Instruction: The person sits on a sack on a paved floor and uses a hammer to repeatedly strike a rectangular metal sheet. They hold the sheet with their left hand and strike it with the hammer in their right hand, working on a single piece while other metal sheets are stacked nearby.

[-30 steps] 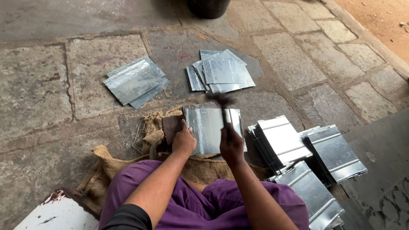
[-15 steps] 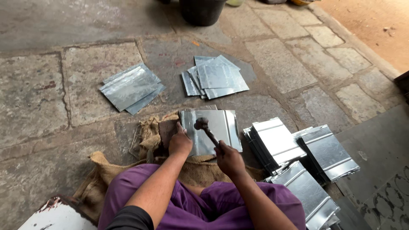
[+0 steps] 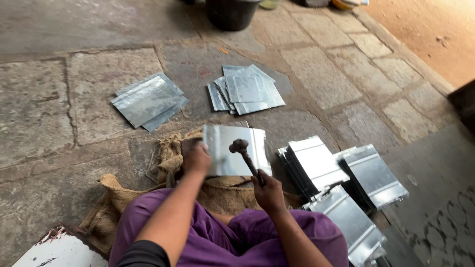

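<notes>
Right hand (image 3: 268, 190) fingers clamped on hammer (image 3: 246, 157), head pointing up-left, left hand (image 3: 197, 159) gripping metal sheet (image 3: 232, 148)

No packages, labels, signs or screens show anywhere on this stone floor or among the things lying there.
</notes>
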